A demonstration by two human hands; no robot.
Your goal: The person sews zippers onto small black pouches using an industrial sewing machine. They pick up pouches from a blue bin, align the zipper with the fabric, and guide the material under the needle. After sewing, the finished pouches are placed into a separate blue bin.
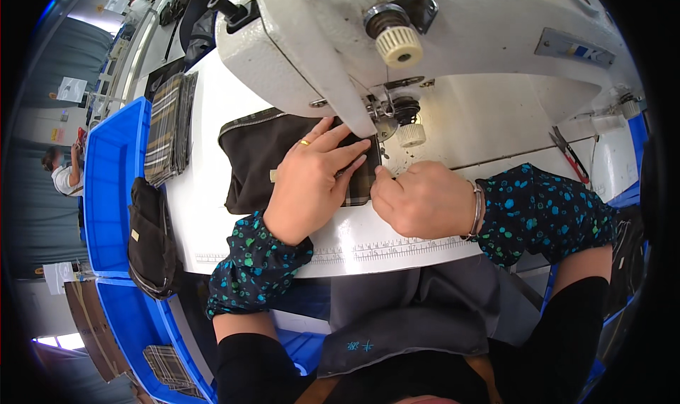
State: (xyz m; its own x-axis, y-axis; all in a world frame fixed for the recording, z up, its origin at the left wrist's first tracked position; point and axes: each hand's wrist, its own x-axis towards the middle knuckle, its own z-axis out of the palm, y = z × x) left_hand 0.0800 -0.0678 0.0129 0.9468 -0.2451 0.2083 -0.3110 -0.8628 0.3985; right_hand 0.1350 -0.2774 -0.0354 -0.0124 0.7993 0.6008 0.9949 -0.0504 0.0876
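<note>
A black zippered fabric pouch (248,152) lies on the white sewing table, its zipper along the upper edge. Plaid cloth (360,181) shows at its right side, near the needle area of a white sewing machine (312,46). My left hand (308,181) rests flat on the pouch, fingers spread toward the presser foot (383,126). Beside it, my right hand (425,200) is closed, with thumb and forefinger at the right edge of the plaid cloth. The fingertips partly hide what is pinched. Stitching under the foot is too small to make out.
Scissors with red handles (571,155) lie at the right. At the left are a stack of plaid pieces (168,128), another black pouch (150,237) and blue bins (113,184). A ruler strip (354,254) runs along the front edge. Another person (67,174) is far left.
</note>
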